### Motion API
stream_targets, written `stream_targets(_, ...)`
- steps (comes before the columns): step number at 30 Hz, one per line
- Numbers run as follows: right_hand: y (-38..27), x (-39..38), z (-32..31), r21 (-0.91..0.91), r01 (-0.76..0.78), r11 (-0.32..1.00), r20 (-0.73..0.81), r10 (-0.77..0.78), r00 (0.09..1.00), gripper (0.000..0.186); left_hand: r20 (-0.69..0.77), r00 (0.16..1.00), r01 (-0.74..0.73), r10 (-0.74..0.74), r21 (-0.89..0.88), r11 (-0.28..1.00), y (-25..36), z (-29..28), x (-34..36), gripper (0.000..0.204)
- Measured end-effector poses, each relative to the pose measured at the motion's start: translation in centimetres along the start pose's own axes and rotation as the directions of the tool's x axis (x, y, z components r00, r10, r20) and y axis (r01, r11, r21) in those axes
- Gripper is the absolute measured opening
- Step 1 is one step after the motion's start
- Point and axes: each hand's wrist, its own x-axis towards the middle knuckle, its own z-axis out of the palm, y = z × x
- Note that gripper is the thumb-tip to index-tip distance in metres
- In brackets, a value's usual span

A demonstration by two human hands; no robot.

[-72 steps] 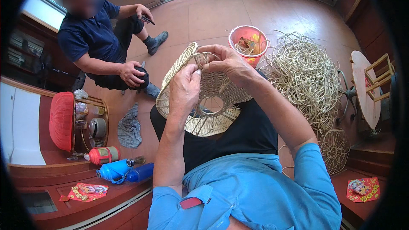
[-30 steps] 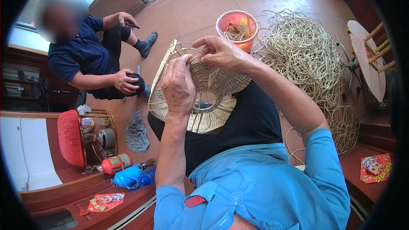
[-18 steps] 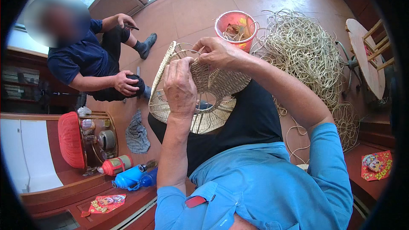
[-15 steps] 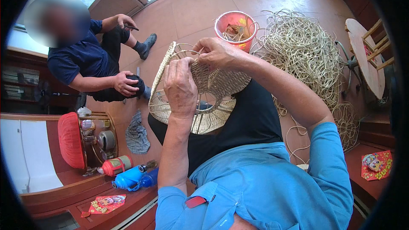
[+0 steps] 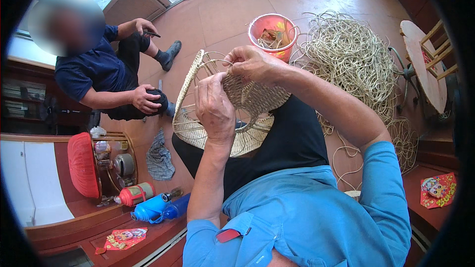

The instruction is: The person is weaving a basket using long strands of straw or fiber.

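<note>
1. My right hand (image 5: 252,64): thumb and forefinger pinched together on the upper part of the woven frame (image 5: 255,99), near its bare ribs. The exact strand between them is too small to make out.
2. My left hand (image 5: 215,106): back of the hand toward me, fingers side by side, tips against the frame, just below and left of the right hand. Thumb hidden; whether it grips, I cannot tell.
3. The woven frame sits over my lap, above the black trousers (image 5: 292,141). Pale weave covers much of it; thin ribs show bare on its left side.
4. Just beyond my right hand: a red bucket (image 5: 280,53), brown strips inside.
5. To the right of the bucket: a large tangled heap of pale cord (image 5: 351,64) on the floor. Farther right, a wooden top (image 5: 420,64).
6. Ahead to my left: a seated person (image 5: 94,71), one hand on a knee, the other holding a dark, flat object (image 5: 151,33).
7. Near left: a grey cloth (image 5: 159,157) on the floor; nearer me, a red flask (image 5: 136,194) and two blue flasks (image 5: 150,207).
</note>
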Motion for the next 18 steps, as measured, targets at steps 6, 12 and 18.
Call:
stream_targets(6, -0.4, 0.3, -0.8, -0.011, -0.077, 0.997, 0.095, 0.077, 0.992, 0.034, -0.034, 0.999, 0.033, -0.034, -0.026, 0.999, 0.9, 0.6, -1.3, 0.03)
stream_targets(12, -0.6, -0.2, 0.1, 0.048, -0.052, 0.997, 0.017, 0.051, 0.999, 0.032, -0.036, 0.998, 0.051, -0.053, -0.05, 0.997, 0.5, 0.9, -1.7, 0.029)
stream_targets(18, -0.3, -0.4, 1.0, -0.112, 0.053, 0.992, -0.134, -0.068, 0.989, 0.025, -0.002, 0.999, 0.048, -0.048, -0.017, 0.999, 0.3, 0.7, -2.0, 0.039)
